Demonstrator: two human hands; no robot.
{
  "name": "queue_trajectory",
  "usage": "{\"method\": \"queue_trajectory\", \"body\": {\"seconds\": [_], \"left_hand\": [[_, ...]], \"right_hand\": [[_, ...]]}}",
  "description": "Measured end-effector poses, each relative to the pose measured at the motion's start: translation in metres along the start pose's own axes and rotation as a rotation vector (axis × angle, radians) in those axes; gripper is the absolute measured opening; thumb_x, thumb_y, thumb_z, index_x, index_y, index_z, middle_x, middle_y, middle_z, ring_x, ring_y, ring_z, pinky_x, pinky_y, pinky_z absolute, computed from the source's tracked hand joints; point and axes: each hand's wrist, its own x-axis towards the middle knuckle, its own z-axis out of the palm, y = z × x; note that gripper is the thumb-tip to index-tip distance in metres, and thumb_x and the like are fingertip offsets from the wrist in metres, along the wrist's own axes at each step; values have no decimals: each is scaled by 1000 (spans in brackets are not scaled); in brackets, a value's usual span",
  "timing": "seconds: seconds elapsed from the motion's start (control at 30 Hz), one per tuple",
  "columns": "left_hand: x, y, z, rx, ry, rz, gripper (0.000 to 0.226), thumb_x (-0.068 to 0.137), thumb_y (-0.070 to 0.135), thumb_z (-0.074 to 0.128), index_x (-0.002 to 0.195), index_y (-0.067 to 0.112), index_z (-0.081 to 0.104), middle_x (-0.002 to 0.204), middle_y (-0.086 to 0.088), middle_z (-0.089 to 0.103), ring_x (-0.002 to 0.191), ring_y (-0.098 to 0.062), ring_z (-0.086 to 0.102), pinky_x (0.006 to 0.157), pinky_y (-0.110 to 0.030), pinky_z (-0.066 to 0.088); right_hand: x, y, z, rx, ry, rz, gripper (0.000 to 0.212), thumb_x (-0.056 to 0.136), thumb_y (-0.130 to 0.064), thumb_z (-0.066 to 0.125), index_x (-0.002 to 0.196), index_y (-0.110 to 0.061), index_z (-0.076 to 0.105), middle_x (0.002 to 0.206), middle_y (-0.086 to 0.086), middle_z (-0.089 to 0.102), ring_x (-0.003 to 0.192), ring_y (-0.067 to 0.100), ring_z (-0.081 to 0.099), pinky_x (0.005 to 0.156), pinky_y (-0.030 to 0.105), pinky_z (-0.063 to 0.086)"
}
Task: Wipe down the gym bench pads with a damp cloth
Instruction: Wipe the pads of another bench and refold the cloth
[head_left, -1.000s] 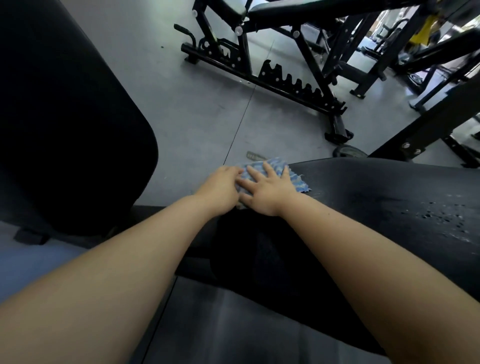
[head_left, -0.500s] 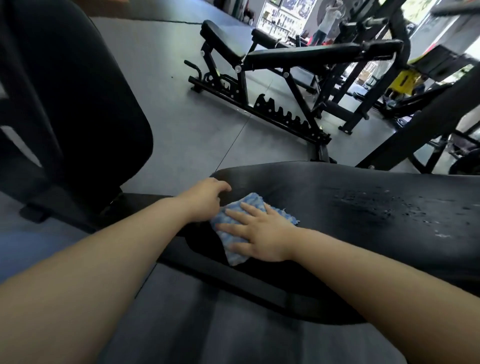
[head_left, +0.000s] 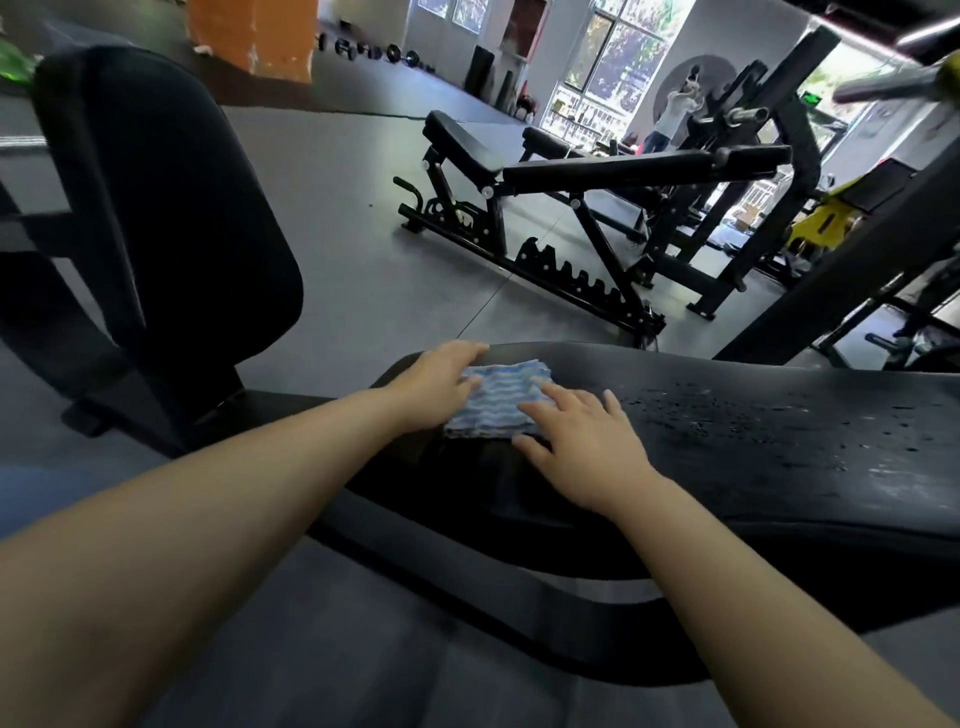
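1. Cloth (head_left: 501, 397): blue-white striped, folded flat, on the near-left end of the black bench pad (head_left: 753, 467), just inside the pad's rounded far edge.
2. Left hand (head_left: 434, 387): fingers fairly straight, laid over the pad's left end; fingertips touch the cloth's left edge and the pad rim. Grip not closed on anything, a flat press only.
3. Right hand (head_left: 587, 441): palm down, fingers spread and straight; fingertips rest on the cloth's right and near edges, the palm sits on bare pad. No pinch, nothing clasped.
4. Water droplets (head_left: 727, 415) speckle the pad surface right of the right hand, running toward the right frame edge.
5. Open room: the pad runs long and unobstructed to the right; its near edge curves down toward the floor (head_left: 363, 270).
6. Left of the pad: a tall black backrest pad (head_left: 171, 234), upright, apart from the cloth.
7. Beyond the far edge: grey floor strip, then an adjustable bench (head_left: 571, 208) on a black frame, well apart.
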Motion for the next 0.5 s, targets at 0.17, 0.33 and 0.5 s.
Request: {"method": "queue_trajectory", "body": {"seconds": [0.17, 0.33, 0.5], "left_hand": [[15, 7, 34, 325, -302, 120, 58, 98, 47, 32, 149, 34, 8, 159, -3, -2, 145, -27, -1, 117, -42, 2], [58, 0, 48, 357, -358, 90, 57, 97, 54, 22, 147, 41, 0, 159, 1, -6, 145, -27, -7, 115, -50, -2], [112, -4, 59, 376, -344, 11, 57, 95, 59, 20, 146, 44, 0, 159, 3, -3, 145, -27, -2, 114, -53, 0]], "right_hand": [[-32, 16, 12, -105, 182, 114, 41, 84, -48, 37, 100, -32, 70, 105, -4, 67, 98, 25, 60, 99, 49, 38], [-30, 14, 14, -30, 202, 200, 42, 76, -43, 33, 80, -30, 73, 86, -5, 68, 80, 24, 61, 80, 41, 48], [-30, 13, 16, 28, 200, 222, 39, 74, -38, 35, 79, -29, 72, 90, -5, 69, 83, 24, 61, 91, 47, 46]]}}
